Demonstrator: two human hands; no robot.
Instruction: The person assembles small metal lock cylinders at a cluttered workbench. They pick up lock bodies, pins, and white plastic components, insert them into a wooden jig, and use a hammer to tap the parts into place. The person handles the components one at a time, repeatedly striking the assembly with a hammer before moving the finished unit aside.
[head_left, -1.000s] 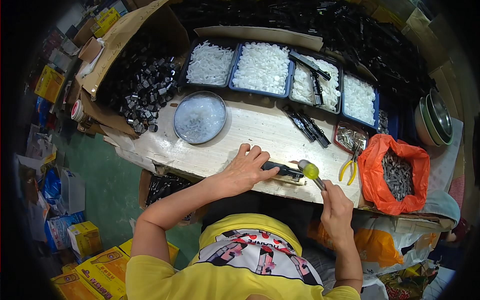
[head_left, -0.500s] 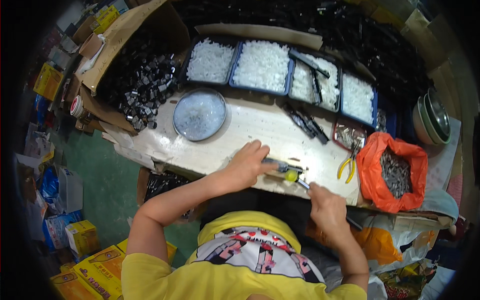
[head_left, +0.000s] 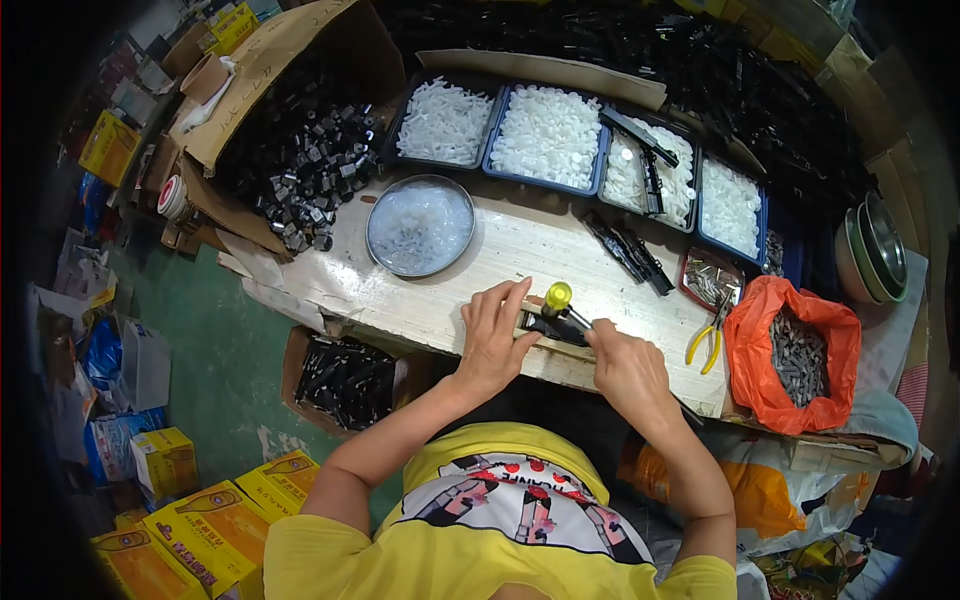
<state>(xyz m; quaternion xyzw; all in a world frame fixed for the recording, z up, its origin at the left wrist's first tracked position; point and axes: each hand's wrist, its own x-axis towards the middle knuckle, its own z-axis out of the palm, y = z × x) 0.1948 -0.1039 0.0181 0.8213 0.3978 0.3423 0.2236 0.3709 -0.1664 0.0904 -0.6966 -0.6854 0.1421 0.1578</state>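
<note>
Find at the bench a pale wooden worktop [head_left: 530,245], crowded along its far side. Locate a dark elongated plastic piece [head_left: 550,327] at the near edge, between both hands, lying along a pale straight bar [head_left: 560,346]. Note the left hand [head_left: 490,335] half open, thumb and fingers about the piece's left end; cannot tell how firmly gripped. Note the right hand [head_left: 630,372] closed round a metal-shafted hammer with a translucent yellow head [head_left: 558,296], above the piece. Judge this piece unfinished, with work in hand. Cannot tell whether to count the black slotted strips [head_left: 628,255] beyond as done or waiting.

Record four trays of white plastic parts: a dark one [head_left: 437,163], a blue one [head_left: 543,184], a dark one bearing two black strips and a blue one [head_left: 730,253]. Record also a round metal-rimmed dish [head_left: 416,275] of translucent bits, a small red tray [head_left: 690,294] of metal pins, an orange-red plastic bag [head_left: 745,345] of grey parts and a brown cardboard box [head_left: 235,100] of black and silvery blocks.
</note>
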